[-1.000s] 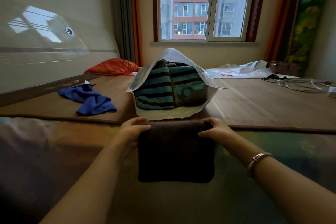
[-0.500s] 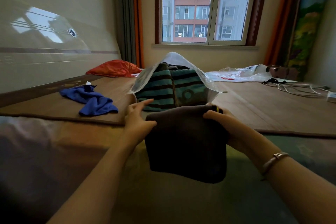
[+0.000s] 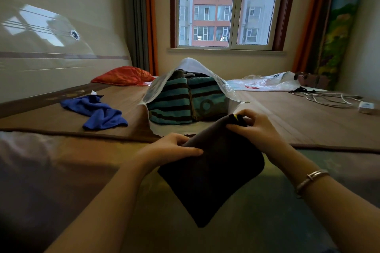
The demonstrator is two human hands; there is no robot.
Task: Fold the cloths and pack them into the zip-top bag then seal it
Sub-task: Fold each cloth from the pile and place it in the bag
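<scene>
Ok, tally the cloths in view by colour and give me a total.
Dark brown cloth, folded, held in both hands: 1
Teal-and-brown striped cloths, in the zip-top bag: 2
Blue cloth, unfolded on the bed: 1
Total: 4

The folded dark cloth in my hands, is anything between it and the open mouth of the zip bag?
Nothing lies between the dark cloth and the zip-top bag. The bag's mouth gapes toward you, but the striped teal cloths already fill most of the opening. Both the left hand and right hand grip the cloth.
</scene>
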